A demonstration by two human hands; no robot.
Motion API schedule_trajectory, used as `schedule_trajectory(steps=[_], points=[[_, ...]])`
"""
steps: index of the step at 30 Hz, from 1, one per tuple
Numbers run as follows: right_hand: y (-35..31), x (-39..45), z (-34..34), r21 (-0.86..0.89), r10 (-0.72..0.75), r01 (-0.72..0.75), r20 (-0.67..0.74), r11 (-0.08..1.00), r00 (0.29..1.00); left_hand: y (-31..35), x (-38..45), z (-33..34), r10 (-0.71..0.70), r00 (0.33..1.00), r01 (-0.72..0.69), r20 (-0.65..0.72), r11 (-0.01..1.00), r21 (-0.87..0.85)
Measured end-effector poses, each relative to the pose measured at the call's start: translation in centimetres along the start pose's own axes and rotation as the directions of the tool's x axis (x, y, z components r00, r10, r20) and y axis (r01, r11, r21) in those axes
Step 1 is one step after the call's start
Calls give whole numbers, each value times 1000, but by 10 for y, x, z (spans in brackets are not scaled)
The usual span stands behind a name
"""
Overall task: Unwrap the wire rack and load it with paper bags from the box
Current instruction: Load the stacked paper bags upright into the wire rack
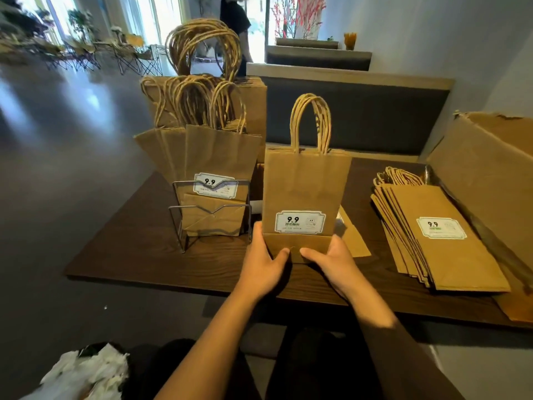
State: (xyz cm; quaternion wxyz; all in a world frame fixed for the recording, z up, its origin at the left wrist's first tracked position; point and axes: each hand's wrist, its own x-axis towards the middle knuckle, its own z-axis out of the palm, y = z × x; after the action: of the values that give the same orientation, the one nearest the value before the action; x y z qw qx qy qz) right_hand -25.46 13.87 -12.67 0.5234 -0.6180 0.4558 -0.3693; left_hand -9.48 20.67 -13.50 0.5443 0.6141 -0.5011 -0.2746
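- Left hand (264, 262) and right hand (331, 262) are both gripping the folded bottom of an upright bundle of flat brown kraft paper bags with a white "9.9" label (305, 194), thumbs lying on the front flap, fingers wrapping behind.
- Bundle is standing upright at the middle of the dark wood-grain worktop (138, 255), twisted paper handles pointing up.
- Silver wire rack (210, 212) is sitting just left of the held bundle, already carrying more brown bags (219, 157), handles sticking up.
- Flat stack of brown labelled bags (432, 235) is lying to the right on the worktop, apart from the hands.
- Open brown cardboard box (490, 174) is sitting at the far right, beside that stack.
- Crumpled white wrapping (86, 373) is lying bottom left, off the worktop.
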Motion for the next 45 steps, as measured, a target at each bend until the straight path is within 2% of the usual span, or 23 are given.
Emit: schedule_trajectory(steps=[3, 8, 9, 11, 13, 14, 16, 18, 24, 30, 34, 36, 39, 42, 45], points=[[-13, 3, -2, -41, -75, 75, 15, 996, 997, 11, 1, -3, 27, 1000, -27, 14, 1000, 4], [-66, 12, 4, 133, -183, 178, 28, 975, 983, 70, 10, -43, 244, 970, -244, 8, 970, -13], [-78, 15, 7, 142, -203, 198, 19, 970, 979, 82, 11, -55, 286, 958, -286, -26, 958, 7], [-98, 26, 15, 115, -218, 216, 1, 970, 976, 96, 19, -85, 360, 916, -339, -179, 931, 137], [-116, 35, 26, 81, -176, 175, 5, 981, 984, 93, 33, -116, 388, 867, -282, -313, 899, 335], [-123, 39, 32, 77, -136, 134, 22, 988, 990, 89, 41, -131, 380, 862, -220, -335, 876, 429], [-141, 38, 47, 26, -49, 47, 95, 999, 994, 75, 58, -156, 317, 899, -88, -301, 806, 586], [-151, 39, 61, 25, -4, 1, 131, 1000, 991, 65, 71, -172, 216, 947, -1, -238, 743, 670], [-160, 54, 88, 96, -278, 270, 77, 958, 958, 44, 82, -180, 30, 988, 93, -151, 668, 739], [-149, 77, 105, 85, -334, 328, 71, 941, 940, 35, 96, -184, -180, 967, 253, -182, 774, 581], [-139, 86, 110, 44, -330, 327, 108, 944, 938, 27, 97, -184, -298, 939, 334, -174, 910, 245], [-136, 90, 110, 71, -276, 270, 92, 960, 957, 31, 95, -182, -351, 928, 365, -127, 924, 113], [-131, 93, 113, 100, -123, 108, 158, 989, 980, 38, 89, -183, -375, 925, 374, -67, 927, -16], [-126, 98, 113, 238, 28, -88, 244, 967, 969, 36, 85, -188, -378, 926, 376, -9, 922, -89], [-126, 95, 110, 223, 89, -163, 308, 961, 947, 33, 84, -190, -363, 931, 364, 32, 923, -124]])
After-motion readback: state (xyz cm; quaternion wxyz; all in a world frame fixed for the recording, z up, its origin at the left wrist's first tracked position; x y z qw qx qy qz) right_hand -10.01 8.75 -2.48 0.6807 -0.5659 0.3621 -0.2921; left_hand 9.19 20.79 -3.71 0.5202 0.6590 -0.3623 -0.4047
